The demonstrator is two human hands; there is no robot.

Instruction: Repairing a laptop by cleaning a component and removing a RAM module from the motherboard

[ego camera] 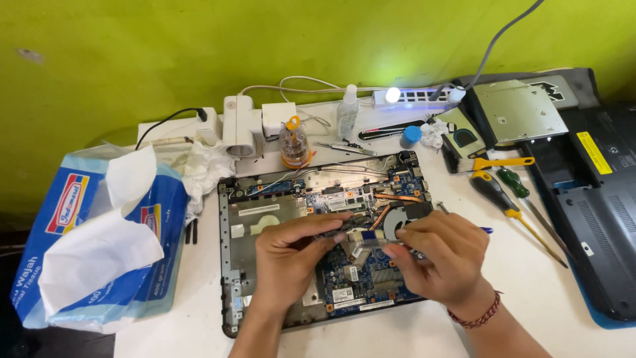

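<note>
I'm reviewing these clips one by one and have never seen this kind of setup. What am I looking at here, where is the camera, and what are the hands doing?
There is no machine: a person works with bare hands, filmed by one camera worn on the head, looking down. On the white table lies an opened laptop base with its blue circuit board exposed. The left hand and the right hand meet over the board, pinching a small part too hidden to identify. Around it: a tissue pack at left, two screwdrivers and a brush at right, a small bottle and a power strip behind.

A yellow-green wall rises behind the white table.
</note>
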